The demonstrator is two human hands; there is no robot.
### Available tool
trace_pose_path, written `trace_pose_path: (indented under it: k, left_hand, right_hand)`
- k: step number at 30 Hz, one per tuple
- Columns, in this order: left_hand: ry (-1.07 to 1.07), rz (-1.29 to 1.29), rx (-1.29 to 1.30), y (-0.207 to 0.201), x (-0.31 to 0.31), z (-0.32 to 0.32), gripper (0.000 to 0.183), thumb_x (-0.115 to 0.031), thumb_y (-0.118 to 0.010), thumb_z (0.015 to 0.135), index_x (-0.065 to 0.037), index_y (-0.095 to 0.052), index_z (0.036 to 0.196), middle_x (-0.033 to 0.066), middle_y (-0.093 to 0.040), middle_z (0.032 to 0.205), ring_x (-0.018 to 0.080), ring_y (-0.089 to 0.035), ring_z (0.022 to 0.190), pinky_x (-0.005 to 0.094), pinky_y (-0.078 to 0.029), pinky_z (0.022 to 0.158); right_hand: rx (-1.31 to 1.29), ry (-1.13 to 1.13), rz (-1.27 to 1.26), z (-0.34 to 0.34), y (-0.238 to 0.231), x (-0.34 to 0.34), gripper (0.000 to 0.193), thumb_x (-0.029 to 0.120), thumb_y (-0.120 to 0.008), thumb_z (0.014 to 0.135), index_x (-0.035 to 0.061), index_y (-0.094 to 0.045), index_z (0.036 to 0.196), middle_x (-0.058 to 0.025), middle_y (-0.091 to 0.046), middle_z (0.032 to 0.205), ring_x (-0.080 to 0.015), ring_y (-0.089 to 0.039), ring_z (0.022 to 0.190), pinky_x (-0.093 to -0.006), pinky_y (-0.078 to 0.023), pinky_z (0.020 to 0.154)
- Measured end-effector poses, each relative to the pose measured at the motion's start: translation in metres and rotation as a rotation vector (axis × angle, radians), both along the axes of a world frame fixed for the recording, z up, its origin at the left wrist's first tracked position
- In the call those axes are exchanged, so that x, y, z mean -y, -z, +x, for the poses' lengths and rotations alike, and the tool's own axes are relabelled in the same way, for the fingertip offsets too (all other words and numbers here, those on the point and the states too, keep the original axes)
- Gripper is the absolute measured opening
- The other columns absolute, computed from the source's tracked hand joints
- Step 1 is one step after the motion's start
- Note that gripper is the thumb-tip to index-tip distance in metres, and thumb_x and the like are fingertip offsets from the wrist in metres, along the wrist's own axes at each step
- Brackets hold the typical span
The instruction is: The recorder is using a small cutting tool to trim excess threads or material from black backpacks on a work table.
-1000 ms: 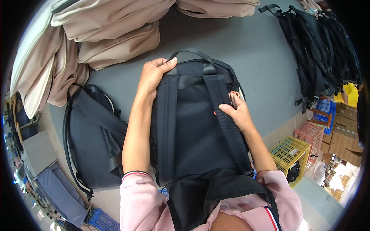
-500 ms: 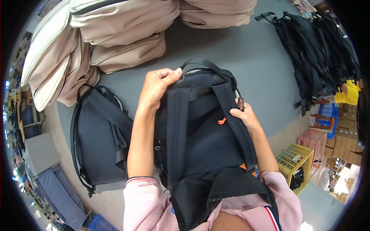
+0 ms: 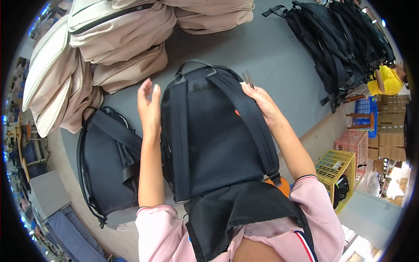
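A dark navy backpack (image 3: 209,139) lies in front of me on the grey table, its straps and top handle facing up. A small orange tag (image 3: 237,112) shows beside the right-hand strap. My left hand (image 3: 149,102) is raised off the bag's left upper side, fingers apart and holding nothing. At the upper right edge of the bag, my right hand (image 3: 259,98) is closed on a small pair of thread snips (image 3: 248,78), whose blades are blurred. A second dark backpack (image 3: 111,159) lies to the left of my left forearm.
Stacked beige backpacks (image 3: 126,39) fill the far left of the grey table (image 3: 218,48). Several black bags (image 3: 336,48) lie piled at the far right. Yellow (image 3: 336,163) and pink crates (image 3: 353,144) stand beyond the right edge. A person in yellow (image 3: 388,81) is behind the pile.
My left hand has let go of the backpack's top handle and opened. The backpack now lies flatter, and my right hand with the snips has moved up along its right side.
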State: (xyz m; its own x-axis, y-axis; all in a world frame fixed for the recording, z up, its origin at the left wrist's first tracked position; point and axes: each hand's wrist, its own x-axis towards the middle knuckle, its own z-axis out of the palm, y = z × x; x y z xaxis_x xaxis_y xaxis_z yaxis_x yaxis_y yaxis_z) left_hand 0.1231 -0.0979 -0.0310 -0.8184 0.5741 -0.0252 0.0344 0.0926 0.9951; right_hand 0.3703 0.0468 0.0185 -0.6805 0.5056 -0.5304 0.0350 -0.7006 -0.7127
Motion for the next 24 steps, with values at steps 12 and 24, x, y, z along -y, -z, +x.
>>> trace_pose_path:
  k: [12,24]
  left_hand:
    - [0.617,-0.03,0.551,-0.052,0.159,0.069,0.052,-0.026,-0.082,0.065,0.004,-0.06,0.102,0.007,-0.066,0.095,0.0157,-0.061,0.085,0.0301,-0.049,0.079]
    - [0.205,0.002,0.608,0.031,0.028,0.024,0.017,-0.003,-0.065,0.081,-0.001,-0.061,0.097,0.0036,-0.065,0.082,0.0097,-0.061,0.069,0.0209,-0.049,0.063]
  right_hand:
    - [-0.164,-0.169,0.31,0.073,-0.057,0.034,0.054,0.012,-0.069,0.061,-0.0103,-0.051,0.107,-0.0172,-0.064,0.083,-0.027,-0.064,0.08,-0.0364,-0.051,0.081]
    - [0.186,0.119,0.5,-0.042,0.047,-0.042,0.036,0.024,-0.074,0.078,0.0139,-0.041,0.068,0.0074,-0.037,0.059,-0.0034,-0.031,0.045,-0.0216,-0.023,0.041]
